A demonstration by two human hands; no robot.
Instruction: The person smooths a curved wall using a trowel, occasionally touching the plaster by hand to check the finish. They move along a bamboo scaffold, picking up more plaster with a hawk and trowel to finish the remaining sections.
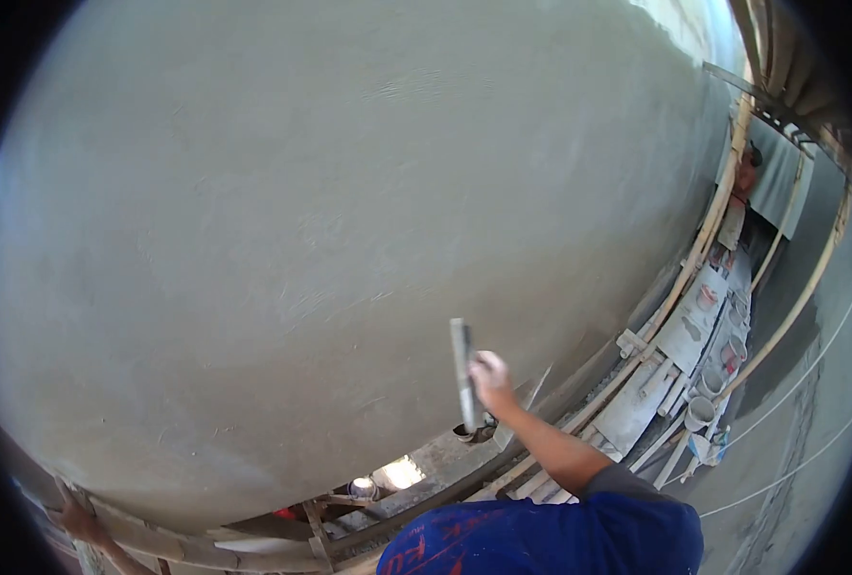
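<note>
Holding a flat trowel (462, 369) close to a broad grey wall (292, 192)

The right hand (491, 380) is closed around the trowel's handle, the arm stretched out from a blue shirt (551, 537). The trowel's long, narrow face is seen nearly edge-on, standing almost upright in front of the lower part of the wall; whether it touches the surface I cannot tell. The wall is mostly smooth, with a few rough streaks and a lighter patch at its top right edge. The left hand (79, 517) is far off at the lower left, against a wooden post (89, 551); how its fingers are set I cannot tell. Below the wall, a bright gap (402, 472) shows beside wooden pieces. On the right, a walkway of boards (629, 407) runs up between bamboo poles (718, 206), with several buckets (700, 412) in a row along its outer side. Two pale cords (790, 385) cross in front of another grey surface (809, 422). Farther up, partly hidden by the poles, another person (747, 174) is near a hanging sheet (781, 177)
</note>
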